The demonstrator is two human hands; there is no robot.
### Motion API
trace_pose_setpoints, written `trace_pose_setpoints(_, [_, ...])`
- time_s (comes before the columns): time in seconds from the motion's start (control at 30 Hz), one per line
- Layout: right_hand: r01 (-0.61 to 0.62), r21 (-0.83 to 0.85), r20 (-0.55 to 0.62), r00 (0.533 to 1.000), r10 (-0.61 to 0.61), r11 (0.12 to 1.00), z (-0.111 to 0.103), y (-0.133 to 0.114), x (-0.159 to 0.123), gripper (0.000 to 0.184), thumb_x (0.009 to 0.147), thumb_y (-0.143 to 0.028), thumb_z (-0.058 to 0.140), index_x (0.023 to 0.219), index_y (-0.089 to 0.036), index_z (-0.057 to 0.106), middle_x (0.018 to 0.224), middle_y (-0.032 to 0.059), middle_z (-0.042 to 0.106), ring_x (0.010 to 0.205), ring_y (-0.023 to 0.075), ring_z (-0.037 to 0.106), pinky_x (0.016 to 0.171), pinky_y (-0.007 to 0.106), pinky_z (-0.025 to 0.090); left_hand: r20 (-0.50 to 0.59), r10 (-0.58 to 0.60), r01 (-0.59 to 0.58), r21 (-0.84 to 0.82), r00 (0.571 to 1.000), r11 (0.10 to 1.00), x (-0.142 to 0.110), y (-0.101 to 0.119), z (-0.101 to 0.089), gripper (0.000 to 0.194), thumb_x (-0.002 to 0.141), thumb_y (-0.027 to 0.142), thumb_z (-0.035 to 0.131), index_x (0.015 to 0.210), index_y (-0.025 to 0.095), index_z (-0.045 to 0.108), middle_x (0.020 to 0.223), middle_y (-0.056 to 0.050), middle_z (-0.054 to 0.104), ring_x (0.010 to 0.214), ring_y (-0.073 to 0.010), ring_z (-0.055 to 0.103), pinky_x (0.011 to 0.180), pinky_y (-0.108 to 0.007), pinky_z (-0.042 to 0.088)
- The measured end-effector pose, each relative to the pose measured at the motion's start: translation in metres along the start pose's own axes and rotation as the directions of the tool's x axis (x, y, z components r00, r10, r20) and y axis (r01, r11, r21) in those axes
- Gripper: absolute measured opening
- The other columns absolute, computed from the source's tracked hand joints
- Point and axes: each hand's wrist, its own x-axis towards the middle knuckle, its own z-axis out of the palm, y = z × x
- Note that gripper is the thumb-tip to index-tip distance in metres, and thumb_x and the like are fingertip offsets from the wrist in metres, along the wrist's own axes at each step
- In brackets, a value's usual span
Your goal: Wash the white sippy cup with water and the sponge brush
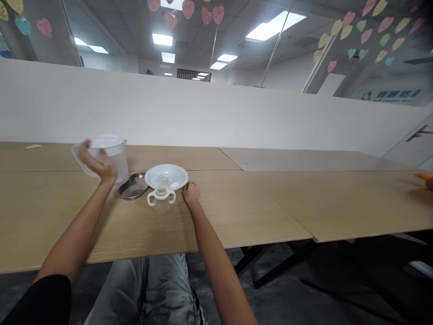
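My left hand point(97, 161) is blurred, with its fingers spread, right in front of a translucent plastic measuring jug point(117, 160). I cannot tell whether it touches the jug. My right hand point(191, 193) rests curled on the tabletop beside the rim of a white plate point(166, 175). A small dark object point(186, 185) shows at its fingertips, too small to name. A clear two-handled baby cup point(161, 197) stands in front of the plate. Left of it lies an oval steel tray point(133, 186). Something orange point(179, 165) peeks out behind the plate.
The light wooden table point(257, 203) is made of joined panels, with a white partition point(203, 113) along its far side. A pale stick point(33, 146) lies far left. At the right edge, another person's hand point(430, 183) is near an orange object point(423, 176).
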Motion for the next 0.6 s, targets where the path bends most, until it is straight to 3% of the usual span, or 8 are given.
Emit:
trace_pose_setpoints(0.07, [0.007,0.006,0.023,1.0,-0.007,1.0,-0.002,-0.001,-0.002,0.026,0.091,-0.023,0.044,0.104,-0.015,0.064,0.107,0.0119,0.065,0.093,0.0175,0.063,0.075,0.024,0.043,0.275,0.148,-0.126,-0.097,0.95,0.987,-0.022,0.022,0.014,0.028,0.092,0.027,0.04,0.108,0.01,0.055,0.11,-0.012,0.061,0.107,-0.0198,0.054,0.101,-0.036,0.037])
trace_pose_setpoints(0.1, [0.009,0.01,0.03,1.0,-0.009,1.0,-0.003,0.0,-0.002,0.025,0.091,-0.023,0.044,0.104,-0.016,0.064,0.106,0.0117,0.066,0.093,0.0176,0.063,0.075,0.024,0.043,0.469,0.215,-0.15,-0.172,0.857,0.974,-0.033,0.032,0.023,0.027,0.091,0.029,0.042,0.102,0.013,0.06,0.101,-0.008,0.066,0.098,-0.0188,0.058,0.096,-0.034,0.042])
trace_pose_setpoints(0.17, [0.001,0.022,0.032,0.999,-0.002,1.0,-0.005,0.001,-0.004,0.025,0.092,-0.023,0.043,0.103,-0.016,0.065,0.104,0.0114,0.067,0.093,0.0177,0.063,0.074,0.024,0.043,0.76,0.293,-0.141,-0.26,0.58,0.955,-0.055,0.049,0.042,0.027,0.089,0.032,0.046,0.098,0.016,0.065,0.099,-0.006,0.07,0.093,-0.0186,0.062,0.089,-0.031,0.046])
trace_pose_setpoints(0.3, [-0.062,0.06,0.006,0.998,0.062,0.996,-0.009,0.005,-0.004,0.026,0.092,-0.021,0.041,0.101,-0.014,0.065,0.099,0.0134,0.069,0.091,0.019,0.064,0.073,0.024,0.041,0.96,0.24,-0.153,-0.218,0.143,0.964,-0.083,0.068,0.076,0.027,0.084,0.026,0.049,0.098,0.019,0.071,0.108,-0.005,0.071,0.1,-0.019,0.063,0.089,-0.028,0.046])
trace_pose_setpoints(0.37, [-0.095,0.086,-0.013,0.995,0.097,0.992,-0.011,0.006,-0.004,0.027,0.092,-0.019,0.04,0.101,-0.013,0.065,0.097,0.0145,0.07,0.089,0.0196,0.065,0.072,0.025,0.041,0.984,0.18,-0.166,-0.179,-0.012,0.97,-0.086,0.072,0.086,0.027,0.081,0.021,0.051,0.098,0.019,0.072,0.107,-0.003,0.072,0.098,-0.0185,0.064,0.086,-0.025,0.046])
trace_pose_setpoints(0.47, [-0.114,0.101,-0.022,0.993,0.117,0.988,-0.013,0.007,-0.005,0.029,0.092,-0.018,0.038,0.102,-0.012,0.064,0.096,0.0153,0.07,0.088,0.0203,0.065,0.07,0.025,0.04,0.991,0.123,-0.174,-0.131,-0.058,0.976,-0.081,0.074,0.092,0.029,0.08,0.018,0.052,0.1,0.019,0.073,0.106,-0.002,0.072,0.096,-0.0182,0.065,0.084,-0.023,0.046])
trace_pose_setpoints(0.53, [-0.113,0.099,-0.018,0.993,0.115,0.989,-0.013,0.007,-0.006,0.029,0.092,-0.018,0.038,0.103,-0.012,0.064,0.097,0.0154,0.07,0.089,0.0206,0.065,0.07,0.025,0.04,0.992,0.123,-0.169,-0.118,0.022,0.979,-0.077,0.072,0.088,0.028,0.083,0.021,0.051,0.102,0.019,0.072,0.108,-0.003,0.071,0.098,-0.019,0.065,0.085,-0.024,0.046])
trace_pose_setpoints(0.6, [-0.109,0.099,-0.013,0.994,0.111,0.989,-0.013,0.007,-0.006,0.03,0.092,-0.017,0.037,0.104,-0.012,0.064,0.098,0.0152,0.07,0.089,0.0204,0.065,0.07,0.025,0.04,0.972,0.153,-0.188,-0.118,0.181,0.975,-0.076,0.066,0.077,0.029,0.087,0.026,0.049,0.104,0.019,0.071,0.112,-0.005,0.07,0.102,-0.0205,0.063,0.09,-0.029,0.045])
